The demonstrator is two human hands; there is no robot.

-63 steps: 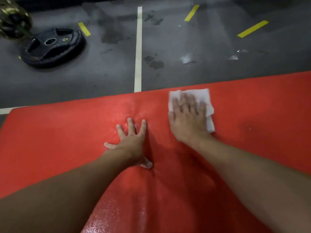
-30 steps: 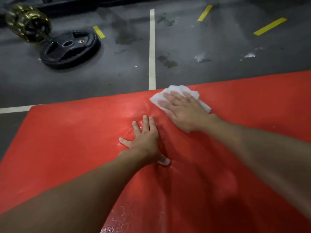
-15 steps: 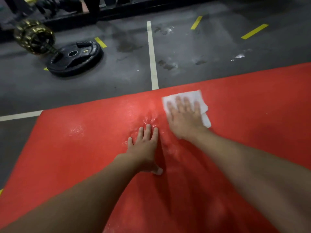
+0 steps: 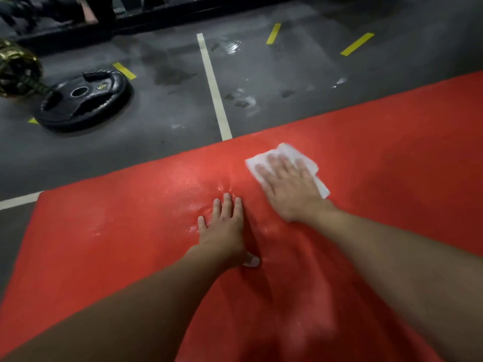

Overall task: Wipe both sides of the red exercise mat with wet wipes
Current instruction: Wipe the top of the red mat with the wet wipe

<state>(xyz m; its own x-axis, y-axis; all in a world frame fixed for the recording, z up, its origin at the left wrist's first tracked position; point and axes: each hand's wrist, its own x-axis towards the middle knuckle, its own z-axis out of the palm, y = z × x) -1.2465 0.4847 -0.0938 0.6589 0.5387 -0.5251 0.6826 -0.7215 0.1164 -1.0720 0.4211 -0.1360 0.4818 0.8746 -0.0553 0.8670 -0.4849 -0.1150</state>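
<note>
The red exercise mat [image 4: 117, 244] lies flat on a grey floor and fills the lower part of the head view. Its surface shines wet near the middle. My left hand [image 4: 224, 228] presses flat on the mat with straight fingers, denting it. To its right, my right hand [image 4: 287, 186] lies flat on a white wet wipe [image 4: 290, 152] close to the mat's far edge. The wipe's corners stick out past my fingers and beside my wrist.
A black weight plate [image 4: 83, 100] lies on the floor at the far left, with a gold barbell end [image 4: 15, 69] beside it. White [image 4: 214, 87] and yellow [image 4: 356, 44] lines mark the grey floor beyond the mat. A dark rack base runs along the back.
My right hand has slid the wipe back and forth along the mat's far edge and now sits a little further right. My left hand stays pressed in the same spot.
</note>
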